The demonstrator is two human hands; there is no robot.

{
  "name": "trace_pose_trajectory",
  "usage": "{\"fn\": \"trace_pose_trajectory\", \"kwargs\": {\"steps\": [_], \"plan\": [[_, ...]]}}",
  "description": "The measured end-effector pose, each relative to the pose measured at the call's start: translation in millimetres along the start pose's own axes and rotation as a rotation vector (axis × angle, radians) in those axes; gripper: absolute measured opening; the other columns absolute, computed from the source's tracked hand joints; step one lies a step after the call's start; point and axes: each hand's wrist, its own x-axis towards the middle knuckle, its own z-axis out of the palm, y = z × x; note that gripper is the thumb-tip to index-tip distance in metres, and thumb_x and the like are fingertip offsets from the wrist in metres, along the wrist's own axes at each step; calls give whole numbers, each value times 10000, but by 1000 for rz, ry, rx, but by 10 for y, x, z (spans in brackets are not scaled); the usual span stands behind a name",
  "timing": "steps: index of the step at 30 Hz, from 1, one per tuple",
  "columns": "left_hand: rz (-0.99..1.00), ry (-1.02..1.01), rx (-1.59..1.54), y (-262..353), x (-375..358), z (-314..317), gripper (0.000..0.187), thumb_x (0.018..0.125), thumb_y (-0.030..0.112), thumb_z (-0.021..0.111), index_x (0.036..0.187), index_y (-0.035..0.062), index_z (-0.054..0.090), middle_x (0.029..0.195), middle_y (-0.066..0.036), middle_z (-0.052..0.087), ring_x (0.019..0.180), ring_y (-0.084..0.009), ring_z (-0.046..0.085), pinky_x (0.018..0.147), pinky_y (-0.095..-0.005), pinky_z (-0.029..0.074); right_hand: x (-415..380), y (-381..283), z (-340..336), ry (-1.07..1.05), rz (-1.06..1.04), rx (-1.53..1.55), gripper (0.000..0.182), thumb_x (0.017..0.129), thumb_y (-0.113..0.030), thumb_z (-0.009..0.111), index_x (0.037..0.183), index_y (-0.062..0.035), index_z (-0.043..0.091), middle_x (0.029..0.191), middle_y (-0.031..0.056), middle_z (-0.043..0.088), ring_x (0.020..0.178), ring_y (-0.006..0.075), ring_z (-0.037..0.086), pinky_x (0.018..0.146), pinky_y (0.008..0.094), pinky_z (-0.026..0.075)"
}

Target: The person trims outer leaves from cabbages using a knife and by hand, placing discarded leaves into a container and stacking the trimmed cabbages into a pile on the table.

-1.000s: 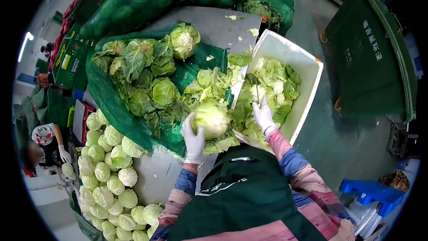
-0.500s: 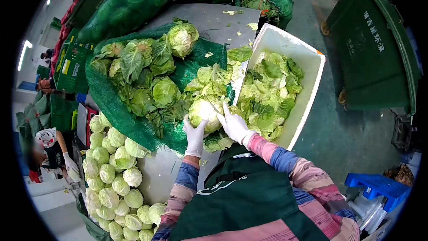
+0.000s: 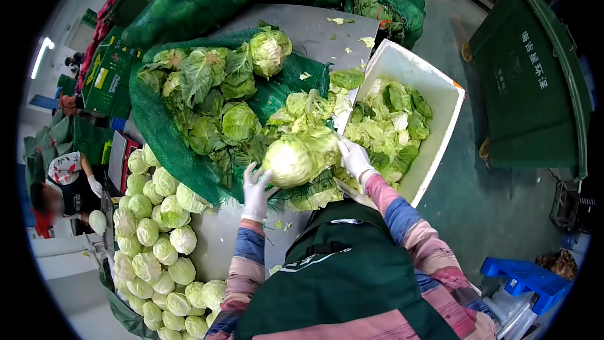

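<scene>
A pale green cabbage (image 3: 289, 162) sits in front of me over the green mesh, slightly blurred. My left hand (image 3: 255, 194), in a white glove, is at its lower left side, fingers spread and tips right by it. On the other side, my gloved right hand (image 3: 356, 158) has its fingers closed on a pale outer cabbage leaf (image 3: 322, 145) that spreads out from the cabbage's right side. Loose leaves (image 3: 301, 108) lie just beyond. An opened green mesh sack (image 3: 150, 127) holds several untrimmed cabbages (image 3: 239, 123) to the left.
At right stands a white foam box (image 3: 441, 127) of torn leaves. Many trimmed cabbages (image 3: 165, 252) are heaped at left on the metal table (image 3: 236, 239). Full mesh sacks (image 3: 195, 3) line the far side. A co-worker (image 3: 69, 182) stands far left; a green bin (image 3: 528, 88) stands right.
My right hand has moved right and slightly down from the cabbage's top, drawing a leaf outward. My left hand has shifted left and down, its fingers spreading. The view has shifted slightly.
</scene>
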Motion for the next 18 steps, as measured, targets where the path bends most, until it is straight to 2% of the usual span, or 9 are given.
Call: {"fn": "trace_pose_trajectory", "kwargs": {"steps": [3, 4, 5, 7, 8, 11, 13, 15, 18], "plan": [[13, -33, -97, -13, 86, -330, 509, 961, 216, 600, 1414, 107, 396, 1396, -157, 462, 1229, -241, 509, 917, -450, 509, -58, 122, 13, 18, 0, -167, 442, 986, -423, 454, 1366, -216, 545, 766, 161, 670, 656, 291, 651, 653, 385, 497], [1, -12, -109, 113, -30, -197, 477, 994, 236, 553, 1421, 79, 407, 1371, -139, 488, 1245, -233, 495, 1007, -444, 448, -62, 161, 96, 75, -146, -192, 423, 992, -411, 462, 1369, -240, 548, 712, 114, 660, 607, 233, 635, 620, 362, 494], [75, -88, -90, -25, 55, -202, 713, 918, 230, 674, 1480, 30, 283, 1407, -155, 422, 1286, -273, 446, 1082, -412, 373, -77, 209, 204, 127, -287, -218, 406, 999, -399, 471, 1373, -263, 550, 659, 66, 651, 558, 176, 619, 586, 338, 491], [363, -99, 412, -246, 66, -56, 1048, 755, 252, 835, 1500, -25, 151, 1456, -203, 314, 1346, -320, 358, 1114, -391, 329, -181, -102, 119, 103, -257, -310, 418, 997, -422, 471, 1361, -240, 564, 718, 68, 690, 629, 184, 647, 638, 342, 497], [479, -72, 723, -246, 76, -116, 1264, 587, 259, 927, 1493, -41, 97, 1463, -246, 243, 1367, -341, 297, 1128, -406, 302, -136, -127, 38, 163, -161, -192, 427, 998, -431, 470, 1357, -222, 568, 707, 68, 682, 630, 186, 645, 641, 346, 499], [464, -132, 598, -224, 139, -93, 1233, 577, 278, 924, 1474, -50, 145, 1431, -254, 285, 1356, -355, 293, 1142, -426, 270, 207, 147, -249, 331, -8, -6, 552, 1010, -487, 400, 1438, -140, 440, 637, 141, 635, 536, 279, 597, 530, 413, 475], [533, -81, 677, -141, 109, 63, 1189, 573, 307, 918, 1452, -48, 200, 1407, -258, 307, 1316, -379, 325, 1126, -449, 280, -28, -196, -279, 367, -141, -397, 610, 1016, -460, 389, 1501, -104, 289, 633, 140, 638, 506, 298, 596, 483, 418, 466], [543, 46, 827, -79, 73, 229, 1164, 567, 351, 912, 1436, -41, 243, 1383, -256, 326, 1297, -397, 334, 1101, -468, 299, -319, -545, -30, 98, -251, -449, 658, 1011, -441, 394, 1514, -66, 196, 646, 151, 648, 543, 326, 626, 506, 453, 481], [588, 148, 972, -44, 30, 471, 1130, 564, 346, 893, 1426, -32, 268, 1361, -262, 337, 1237, -428, 361, 1060, -488, 330, -417, -581, 453, -21, -529, -629, 655, 991, -451, 441, 1513, -106, 249, 599, 175, 617, 520, 349, 612, 500, 447, 481]]}}
